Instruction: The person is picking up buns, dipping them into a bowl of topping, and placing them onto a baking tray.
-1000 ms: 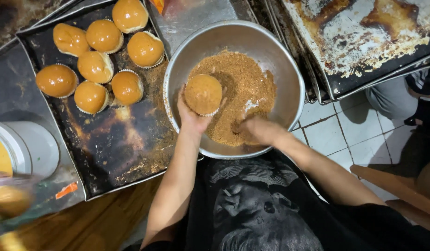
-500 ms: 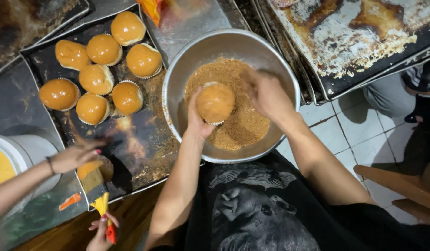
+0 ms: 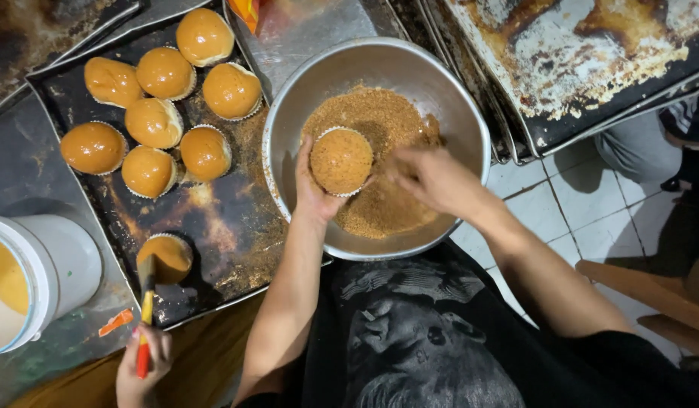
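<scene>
Head cam, looking straight down: left hand (image 3: 313, 193) cups a crumb-coated bun (image 3: 341, 160) in a paper cup from below-left, fingers wrapped round its side, holding it over the middle of a big steel bowl (image 3: 470, 125). Right hand (image 3: 433, 180) is just beside the bun on its right, fingers loosely curled over the brown crumbs (image 3: 380, 215); can't tell if it pinches any. Bun is round, no real long axis; coated top faces up to cam, cup base down. Bowl wall rings both hands, so sideways room is tight & the open way is up. Left of bowl, touching or near touching, a dark baking tray (image 3: 228, 234) w/ seven glazed buns (image 3: 164, 121) grouped at its far end; near half mostly bare, crumbs along the bowl side. At tray's near edge another person's hand (image 3: 142, 363) holds a brush (image 3: 147, 298) onto one more bun (image 3: 168, 257). White bucket (image 3: 66, 261) of yellow glaze at far left. Stained empty trays (image 3: 584, 68) right of bowl, tiled floor (image 3: 561, 219) below them.
</scene>
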